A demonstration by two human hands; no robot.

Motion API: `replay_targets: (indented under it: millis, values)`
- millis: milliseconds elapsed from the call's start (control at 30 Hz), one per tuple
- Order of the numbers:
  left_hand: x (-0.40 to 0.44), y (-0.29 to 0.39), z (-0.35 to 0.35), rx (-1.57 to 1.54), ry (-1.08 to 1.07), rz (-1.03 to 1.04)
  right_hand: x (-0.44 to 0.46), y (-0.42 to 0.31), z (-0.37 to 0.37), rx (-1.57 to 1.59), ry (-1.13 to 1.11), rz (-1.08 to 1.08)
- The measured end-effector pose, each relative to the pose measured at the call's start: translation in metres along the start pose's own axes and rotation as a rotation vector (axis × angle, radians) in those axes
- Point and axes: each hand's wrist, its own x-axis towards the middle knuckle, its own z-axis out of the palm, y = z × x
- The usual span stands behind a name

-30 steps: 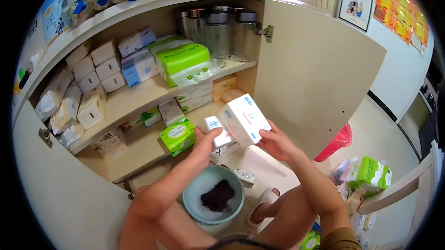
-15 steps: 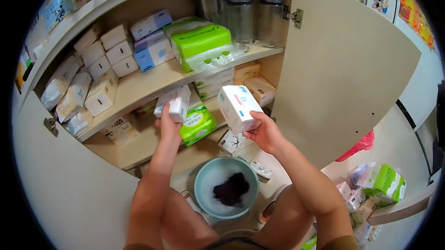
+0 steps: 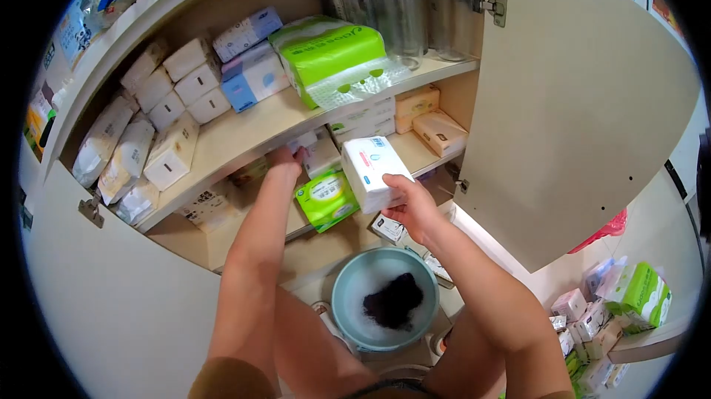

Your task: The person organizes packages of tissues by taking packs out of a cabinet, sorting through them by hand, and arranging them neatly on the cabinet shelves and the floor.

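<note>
My right hand (image 3: 407, 205) grips a white tissue pack (image 3: 372, 171) by its lower right end, tilted in front of the lower shelf. Inside that shelf, under the upper board, my left hand (image 3: 287, 159) is closed on another white tissue pack (image 3: 302, 140), mostly hidden by the board and the hand. Right beside it stands a pale pack (image 3: 321, 153). Below, a green tissue pack (image 3: 328, 199) sits at the shelf's front edge, close to the pack in my right hand.
On the upper shelf (image 3: 244, 121) are stacked tissue packs, a large green package (image 3: 326, 51) and several glass bottles (image 3: 401, 18). An open cabinet door (image 3: 578, 110) stands at right. Between my legs is a blue bucket (image 3: 342, 310) with suds and dark cloth. More packs (image 3: 592, 321) lie on the floor.
My left hand has carried its tissue pack deeper into the lower shelf. The pack in my right hand has shifted slightly within a view that has moved.
</note>
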Motion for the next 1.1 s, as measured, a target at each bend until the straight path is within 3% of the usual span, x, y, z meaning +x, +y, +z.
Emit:
replay_targets:
  millis: [67,133,267,333,367,533,567,633,667,733,767,833,1067,1100]
  values:
    - [0.006,-0.005,0.001,0.010,-0.045,0.012,-0.002,-0.002,0.002,-0.006,0.003,-0.001]
    - [0.006,-0.008,0.003,0.139,-0.134,0.210,-0.001,-0.003,0.002,-0.009,0.003,-0.002]
    - [0.064,-0.012,-0.008,0.215,-0.247,0.344,0.001,-0.002,0.002,-0.021,0.003,-0.009]
    - [0.131,-0.022,-0.024,0.844,-0.303,1.100,0.002,-0.001,0.004,-0.031,0.002,-0.012]
    - [0.129,-0.022,-0.022,0.839,-0.304,1.102,0.003,0.000,0.004,-0.030,0.014,-0.021]
    - [0.108,-0.015,-0.024,0.369,-0.630,0.587,0.002,0.000,0.007,-0.032,0.019,-0.031]
    - [0.097,-0.012,-0.024,0.371,-0.627,0.588,0.001,0.000,0.009,-0.031,0.034,-0.039]
    - [0.058,-0.010,-0.015,0.174,-0.451,0.298,0.001,0.000,0.012,-0.032,0.043,-0.047]
    - [0.037,-0.009,-0.010,0.173,-0.449,0.300,0.000,0.001,0.012,-0.039,0.043,-0.047]
    - [-0.004,-0.007,-0.001,0.094,-0.116,0.278,0.002,0.001,0.013,-0.047,0.041,-0.047]
    - [-0.016,-0.010,-0.004,0.093,-0.116,0.280,0.005,0.003,0.012,-0.060,0.011,-0.047]
    - [-0.035,-0.019,-0.019,0.105,-0.306,0.250,0.010,0.006,0.011,-0.068,-0.020,-0.045]
    - [-0.121,-0.030,-0.037,0.266,-0.551,-0.018,0.013,0.014,0.027,-0.060,0.050,-0.083]
    - [-0.130,-0.026,-0.036,0.307,-0.660,-0.071,0.014,0.015,0.028,-0.054,0.010,-0.102]
